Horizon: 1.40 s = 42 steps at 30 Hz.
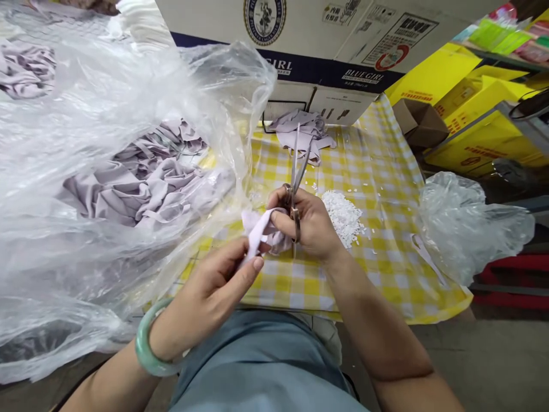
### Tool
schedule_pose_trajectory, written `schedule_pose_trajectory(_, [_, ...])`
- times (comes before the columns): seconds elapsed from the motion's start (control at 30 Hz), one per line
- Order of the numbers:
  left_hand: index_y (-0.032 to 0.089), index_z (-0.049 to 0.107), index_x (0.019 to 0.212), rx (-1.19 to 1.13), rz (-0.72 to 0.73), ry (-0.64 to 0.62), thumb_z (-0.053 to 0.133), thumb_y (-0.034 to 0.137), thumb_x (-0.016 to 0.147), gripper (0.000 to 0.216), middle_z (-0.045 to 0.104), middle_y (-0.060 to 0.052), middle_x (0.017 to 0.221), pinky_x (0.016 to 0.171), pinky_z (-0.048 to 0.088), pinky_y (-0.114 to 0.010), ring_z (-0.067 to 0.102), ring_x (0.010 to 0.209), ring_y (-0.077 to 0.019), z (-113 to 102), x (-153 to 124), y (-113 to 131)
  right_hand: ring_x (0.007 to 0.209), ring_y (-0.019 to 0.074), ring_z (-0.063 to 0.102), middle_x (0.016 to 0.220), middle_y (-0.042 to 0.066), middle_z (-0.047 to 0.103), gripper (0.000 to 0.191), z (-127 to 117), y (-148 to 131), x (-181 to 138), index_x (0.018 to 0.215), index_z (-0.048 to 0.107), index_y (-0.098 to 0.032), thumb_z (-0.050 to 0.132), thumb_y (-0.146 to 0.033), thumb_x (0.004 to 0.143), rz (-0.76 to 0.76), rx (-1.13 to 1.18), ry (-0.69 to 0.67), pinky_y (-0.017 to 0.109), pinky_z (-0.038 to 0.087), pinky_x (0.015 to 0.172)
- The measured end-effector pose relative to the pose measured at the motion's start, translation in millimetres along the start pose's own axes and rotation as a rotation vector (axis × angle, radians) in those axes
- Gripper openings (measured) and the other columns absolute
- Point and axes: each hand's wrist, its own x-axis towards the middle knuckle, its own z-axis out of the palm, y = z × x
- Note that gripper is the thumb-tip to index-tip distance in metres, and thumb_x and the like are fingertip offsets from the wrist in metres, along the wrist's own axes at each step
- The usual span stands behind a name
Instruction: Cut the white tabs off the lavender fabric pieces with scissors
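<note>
A small piece of pale lilac fabric is stretched between my two hands above the checked tablecloth. My left hand, with a green bangle on its wrist, pinches the fabric between thumb and fingers. Fingers of my right hand are hooked through the handles of metal scissors, whose blades point away from me and stand slightly apart. The thumb and fingers of that hand also grip the fabric. Just right of it lies a heap of tiny white scraps.
A large clear plastic bag with lilac fabric covers the left side. More lilac fabric lies before a tall beer carton. A crumpled plastic bag and a thin strip are at the right edge of the yellow-white tablecloth.
</note>
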Motion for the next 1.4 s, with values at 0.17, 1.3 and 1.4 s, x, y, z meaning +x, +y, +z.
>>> schedule_pose_trajectory(0.17, [0.023,0.054,0.1,0.254,0.169,0.262,0.056,0.028,0.094,0.008,0.05,0.002,0.071,0.051,0.034,-0.024,0.043,0.056,-0.0115,-3,3,-9,0.052,0.0041,0.043,0.064,-0.007,0.05,0.006,-3,-13,5,0.078,0.061,-0.019,0.064,-0.017,0.073,-0.028,-0.009,0.034,0.018,0.035,0.05])
schedule_pose_trajectory(1.3, [0.018,0.062,0.067,-0.319,-0.089,-0.11,0.056,0.037,0.093,0.033,0.051,-0.009,0.097,0.062,0.043,-0.028,0.05,0.083,-0.02,61,39,-47,0.059,0.0131,0.046,0.058,-0.002,0.054,0.05,-41,51,-99,0.06,0.048,-0.02,0.076,-0.061,0.07,0.133,-0.735,-0.027,0.028,0.033,0.065])
schedule_pose_trajectory(1.4, [0.018,0.062,0.069,-0.313,-0.089,-0.118,0.055,0.035,0.094,0.031,0.05,-0.009,0.1,0.061,0.043,-0.028,0.05,0.085,-0.0201,62,39,-48,0.059,0.0131,0.047,0.056,-0.002,0.055,0.05,-42,52,-99,0.059,0.048,-0.02,0.076,-0.06,0.069,0.116,-0.736,-0.017,0.028,0.034,0.065])
